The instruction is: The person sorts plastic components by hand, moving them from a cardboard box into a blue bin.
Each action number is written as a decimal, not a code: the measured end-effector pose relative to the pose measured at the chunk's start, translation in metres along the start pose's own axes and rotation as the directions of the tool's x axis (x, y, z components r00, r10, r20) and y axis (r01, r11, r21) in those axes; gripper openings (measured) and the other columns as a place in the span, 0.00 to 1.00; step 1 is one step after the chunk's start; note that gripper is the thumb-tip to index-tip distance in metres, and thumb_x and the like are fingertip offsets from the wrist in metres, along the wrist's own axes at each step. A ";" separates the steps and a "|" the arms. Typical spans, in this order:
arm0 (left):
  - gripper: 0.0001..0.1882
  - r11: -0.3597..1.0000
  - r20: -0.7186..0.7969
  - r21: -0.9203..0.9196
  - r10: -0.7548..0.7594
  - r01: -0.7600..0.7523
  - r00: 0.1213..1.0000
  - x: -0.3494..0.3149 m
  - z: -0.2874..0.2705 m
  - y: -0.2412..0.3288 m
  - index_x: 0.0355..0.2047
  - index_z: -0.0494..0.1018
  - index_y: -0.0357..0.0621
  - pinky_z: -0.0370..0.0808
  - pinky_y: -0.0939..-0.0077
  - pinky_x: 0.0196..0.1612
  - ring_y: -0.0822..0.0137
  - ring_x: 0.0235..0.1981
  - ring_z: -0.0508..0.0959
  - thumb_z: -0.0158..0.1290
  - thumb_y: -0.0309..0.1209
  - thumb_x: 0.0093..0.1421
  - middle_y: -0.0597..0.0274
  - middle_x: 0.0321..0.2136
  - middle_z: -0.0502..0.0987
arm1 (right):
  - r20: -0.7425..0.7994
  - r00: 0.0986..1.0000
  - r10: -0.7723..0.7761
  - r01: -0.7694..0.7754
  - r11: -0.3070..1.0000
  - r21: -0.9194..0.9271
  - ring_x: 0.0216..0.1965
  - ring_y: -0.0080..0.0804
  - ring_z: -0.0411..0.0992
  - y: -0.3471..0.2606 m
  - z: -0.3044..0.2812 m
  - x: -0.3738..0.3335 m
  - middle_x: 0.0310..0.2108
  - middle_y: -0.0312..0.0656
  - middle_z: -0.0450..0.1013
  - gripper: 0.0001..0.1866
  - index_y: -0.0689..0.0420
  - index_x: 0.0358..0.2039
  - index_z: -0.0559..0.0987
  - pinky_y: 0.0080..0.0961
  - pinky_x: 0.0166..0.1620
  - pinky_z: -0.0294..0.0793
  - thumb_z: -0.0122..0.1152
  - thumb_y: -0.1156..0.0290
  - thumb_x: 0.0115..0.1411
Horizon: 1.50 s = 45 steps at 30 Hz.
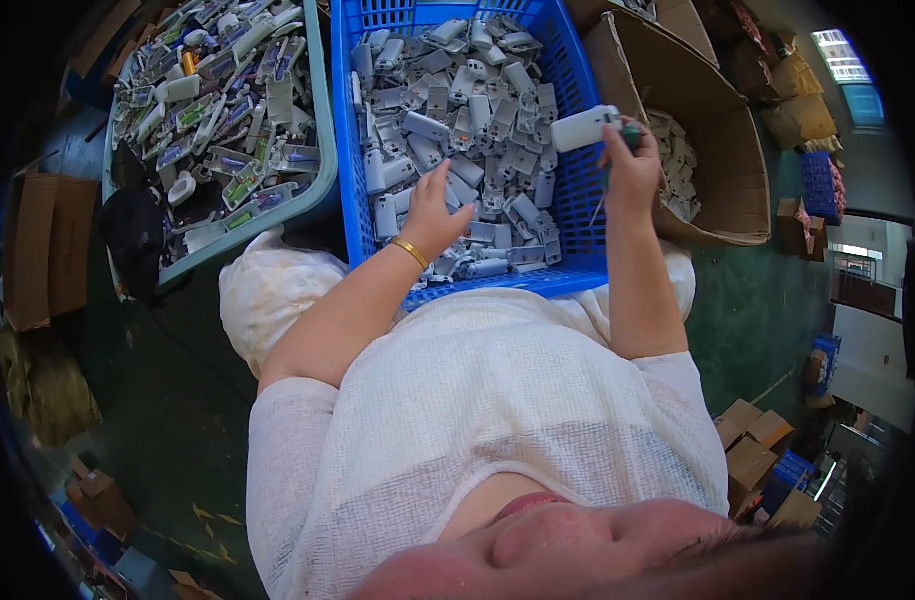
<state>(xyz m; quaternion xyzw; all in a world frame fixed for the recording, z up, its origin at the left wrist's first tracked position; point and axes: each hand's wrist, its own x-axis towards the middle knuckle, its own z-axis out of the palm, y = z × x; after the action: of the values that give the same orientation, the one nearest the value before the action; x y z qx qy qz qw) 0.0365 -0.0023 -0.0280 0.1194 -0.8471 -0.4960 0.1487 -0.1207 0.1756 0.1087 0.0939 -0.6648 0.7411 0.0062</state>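
My left hand (pixel 438 218) reaches over a pile of small white-and-grey plastic casings (pixel 518 115) in a blue crate (pixel 580 75). Its fingers are apart and no held piece shows; whether the fingertips touch the pile I cannot tell. Over the crate's right rim, my right hand (pixel 633 165) is closed on a white plastic casing (pixel 580 130), pinched at its right end. The same hand grips a screwdriver (pixel 631 134) with a dark green handle, its thin shaft pointing down below the palm. Part of the handle is hidden by the fingers.
Left of the crate stands a pale green tub (pixel 327 120) heaped with mixed casings and coloured parts. A cardboard box (pixel 718 180) with more white pieces inside stands close on the right. A black bag (pixel 136 225) hangs at the tub's near left side.
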 end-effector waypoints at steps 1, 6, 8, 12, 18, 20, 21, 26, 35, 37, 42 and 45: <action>0.36 1.000 -0.001 0.000 -0.003 0.003 1.000 0.002 -0.001 -0.004 0.55 0.54 0.40 0.58 0.62 0.54 0.51 0.51 0.61 0.55 0.34 0.47 0.47 0.49 0.61 | -0.093 0.985 -0.147 0.140 0.987 -0.082 0.17 0.17 0.63 -0.018 -0.010 0.017 0.26 0.36 0.69 0.13 0.60 0.37 0.70 0.12 0.20 0.61 0.61 0.75 0.50; 0.21 0.757 -0.054 -0.446 -0.556 0.478 0.829 0.014 -0.007 -0.009 0.47 0.64 0.39 0.68 0.72 0.43 0.64 0.42 0.71 0.49 0.33 0.53 0.54 0.42 0.69 | -0.252 0.831 -0.495 0.349 0.818 -0.456 0.19 0.17 0.64 -0.060 -0.057 0.078 0.32 0.38 0.69 0.20 0.59 0.46 0.67 0.12 0.20 0.64 0.58 0.75 0.52; 0.17 0.649 -0.145 -0.581 -0.676 0.490 0.723 0.017 -0.008 -0.025 0.43 0.68 0.38 0.67 0.75 0.43 0.64 0.38 0.72 0.46 0.33 0.55 0.55 0.37 0.73 | -0.149 0.844 -0.515 0.344 0.733 -0.587 0.28 0.26 0.69 -0.045 -0.044 0.073 0.36 0.41 0.71 0.20 0.58 0.46 0.69 0.20 0.32 0.70 0.56 0.76 0.50; 0.15 0.577 -0.140 -0.663 -0.722 0.478 0.678 0.021 -0.015 -0.003 0.42 0.68 0.39 0.67 0.75 0.42 0.65 0.38 0.72 0.45 0.33 0.56 0.56 0.37 0.73 | 0.367 0.866 -0.339 0.495 0.681 -0.540 0.39 0.32 0.71 0.020 0.004 0.030 0.36 0.43 0.72 0.15 0.56 0.41 0.71 0.24 0.41 0.68 0.53 0.77 0.50; 0.11 0.414 -0.059 -0.779 -0.796 0.470 0.603 0.017 -0.020 0.006 0.38 0.70 0.43 0.64 0.82 0.24 0.77 0.21 0.65 0.43 0.32 0.57 0.66 0.28 0.70 | 0.513 0.654 0.556 0.304 0.429 -0.851 0.43 0.45 0.68 0.168 0.054 -0.027 0.39 0.47 0.71 0.22 0.51 0.43 0.70 0.36 0.44 0.68 0.56 0.69 0.44; 0.10 0.413 -0.088 -0.795 -0.804 0.445 0.588 0.015 -0.018 -0.001 0.37 0.70 0.44 0.63 0.83 0.23 0.77 0.20 0.64 0.44 0.32 0.57 0.68 0.27 0.69 | 0.614 0.556 0.560 0.449 0.419 -0.789 0.43 0.44 0.69 0.205 0.060 -0.043 0.41 0.45 0.70 0.21 0.50 0.43 0.71 0.35 0.44 0.68 0.57 0.70 0.44; 0.10 0.389 -0.081 -0.819 -0.806 0.421 0.587 0.017 -0.019 0.001 0.37 0.70 0.44 0.63 0.83 0.23 0.78 0.20 0.64 0.44 0.32 0.57 0.69 0.26 0.69 | 0.675 0.499 0.543 0.528 0.427 -0.734 0.43 0.43 0.69 0.212 0.065 -0.048 0.42 0.44 0.69 0.21 0.50 0.43 0.71 0.34 0.44 0.68 0.57 0.71 0.44; 0.10 0.367 -0.033 -0.802 -0.815 0.471 0.578 0.017 -0.017 0.001 0.38 0.69 0.42 0.65 0.82 0.31 0.76 0.30 0.67 0.43 0.29 0.57 0.65 0.31 0.71 | 0.734 0.391 0.555 0.666 0.380 -0.642 0.40 0.41 0.70 0.231 0.087 -0.054 0.36 0.42 0.71 0.18 0.49 0.40 0.72 0.35 0.40 0.70 0.56 0.71 0.45; 0.23 0.599 -0.119 -0.602 -0.721 0.528 0.682 0.016 -0.008 -0.010 0.47 0.62 0.36 0.69 0.76 0.43 0.64 0.39 0.71 0.52 0.32 0.52 0.51 0.44 0.67 | 0.429 0.621 0.657 -0.367 0.726 -0.581 0.24 0.26 0.70 0.196 0.077 -0.035 0.28 0.38 0.72 0.19 0.52 0.40 0.72 0.23 0.26 0.69 0.63 0.74 0.45; 0.23 0.633 -0.058 -0.550 -0.679 0.545 0.731 0.013 -0.005 -0.013 0.47 0.62 0.36 0.69 0.75 0.43 0.63 0.40 0.72 0.51 0.35 0.53 0.51 0.43 0.68 | 0.460 0.573 0.679 -0.485 0.733 -0.478 0.20 0.17 0.64 0.152 0.074 -0.032 0.26 0.34 0.69 0.19 0.55 0.41 0.71 0.16 0.23 0.64 0.63 0.76 0.46; 0.26 0.237 0.572 -0.710 -0.356 0.664 0.739 0.015 -0.018 0.017 0.49 0.62 0.41 0.70 0.77 0.38 0.72 0.31 0.74 0.46 0.47 0.58 0.60 0.34 0.73 | 0.577 0.505 0.641 -0.671 0.713 -0.205 0.23 0.18 0.64 0.108 0.048 -0.032 0.27 0.34 0.68 0.20 0.56 0.43 0.69 0.16 0.27 0.64 0.62 0.78 0.48; 0.25 0.700 0.468 -0.529 -0.230 0.480 0.853 0.009 -0.011 0.025 0.49 0.62 0.41 0.70 0.77 0.37 0.72 0.30 0.74 0.49 0.44 0.57 0.61 0.34 0.73 | 0.614 0.518 0.595 -0.613 0.760 -0.219 0.24 0.18 0.64 0.093 0.040 -0.037 0.28 0.33 0.68 0.21 0.57 0.43 0.69 0.15 0.28 0.64 0.61 0.78 0.48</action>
<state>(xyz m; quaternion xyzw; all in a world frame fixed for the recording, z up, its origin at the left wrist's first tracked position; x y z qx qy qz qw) 0.0310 -0.0024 0.0004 0.1321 -0.6036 -0.7820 -0.0816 -0.0921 0.1299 0.0161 0.1091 -0.6045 0.6235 -0.4836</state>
